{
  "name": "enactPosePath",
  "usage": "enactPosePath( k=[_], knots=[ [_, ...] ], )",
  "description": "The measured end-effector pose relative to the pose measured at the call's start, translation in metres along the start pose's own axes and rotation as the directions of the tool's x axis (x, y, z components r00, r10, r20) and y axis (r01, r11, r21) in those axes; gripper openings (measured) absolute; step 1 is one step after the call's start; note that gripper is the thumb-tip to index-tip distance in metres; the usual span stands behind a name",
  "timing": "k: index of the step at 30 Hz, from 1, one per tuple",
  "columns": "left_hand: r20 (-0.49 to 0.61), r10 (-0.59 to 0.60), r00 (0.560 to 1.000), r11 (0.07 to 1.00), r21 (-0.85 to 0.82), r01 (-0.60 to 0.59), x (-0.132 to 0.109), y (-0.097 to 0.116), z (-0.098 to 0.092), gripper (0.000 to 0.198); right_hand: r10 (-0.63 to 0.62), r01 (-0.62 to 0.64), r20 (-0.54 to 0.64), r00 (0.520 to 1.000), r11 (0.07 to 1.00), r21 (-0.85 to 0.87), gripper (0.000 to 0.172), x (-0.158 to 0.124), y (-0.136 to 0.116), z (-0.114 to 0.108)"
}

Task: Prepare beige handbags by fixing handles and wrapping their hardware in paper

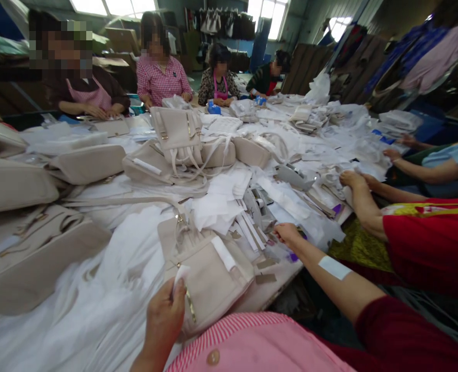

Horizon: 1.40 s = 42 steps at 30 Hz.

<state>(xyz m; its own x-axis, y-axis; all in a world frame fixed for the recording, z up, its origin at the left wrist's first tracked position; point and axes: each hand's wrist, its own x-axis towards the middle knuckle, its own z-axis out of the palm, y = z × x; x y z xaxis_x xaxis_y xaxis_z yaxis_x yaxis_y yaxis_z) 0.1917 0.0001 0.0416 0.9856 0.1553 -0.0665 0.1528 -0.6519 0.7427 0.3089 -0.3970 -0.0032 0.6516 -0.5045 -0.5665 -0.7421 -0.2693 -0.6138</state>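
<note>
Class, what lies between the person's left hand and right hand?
In the head view, a beige bag bearing a white strip, then narrow strips nearer the right hand.

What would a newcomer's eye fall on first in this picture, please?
Probably first on the cream bag at the front of the table, with the left hand holding a white slip at its near left side. Next, perhaps the white patch on the outstretched right forearm. Farther back, a cream backpack sits among other bags.

The bag point(219, 284) looks like smooth, dull leather; its gold strip point(190, 305) is shiny metal; the white sheets point(215, 207) look like thin paper; the pink apron point(263, 346) looks like cloth.
</note>
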Motion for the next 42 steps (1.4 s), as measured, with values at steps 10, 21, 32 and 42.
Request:
enactPosePath(
  k=[10,21,32,42],
  knots=[
    [-0.072,0.184,0.98,0.943,0.296,-0.155,-0.012,-0.001,0.003,0.026,-0.322,0.341,0.461,0.827,0.939,0.044,0.023,-0.109,-0.043,0.046],
    [0.011,0.293,0.956,0.772,0.587,-0.243,-0.027,0.003,0.003,0.015,-0.304,0.364,0.685,0.662,0.93,0.061,0.028,-0.218,-0.063,0.17],
    [0.039,0.31,0.95,0.771,0.574,-0.275,-0.025,-0.004,0.007,0.03,-0.336,0.468,0.67,0.662,0.884,-0.019,0.02,-0.214,-0.061,0.164],
    [-0.037,0.058,0.998,0.978,0.202,-0.05,-0.01,-0.001,0.007,0.019,-0.678,0.828,0.559,0.477,0.561,-0.025,0.016,-0.218,-0.054,0.163]
  ],
)
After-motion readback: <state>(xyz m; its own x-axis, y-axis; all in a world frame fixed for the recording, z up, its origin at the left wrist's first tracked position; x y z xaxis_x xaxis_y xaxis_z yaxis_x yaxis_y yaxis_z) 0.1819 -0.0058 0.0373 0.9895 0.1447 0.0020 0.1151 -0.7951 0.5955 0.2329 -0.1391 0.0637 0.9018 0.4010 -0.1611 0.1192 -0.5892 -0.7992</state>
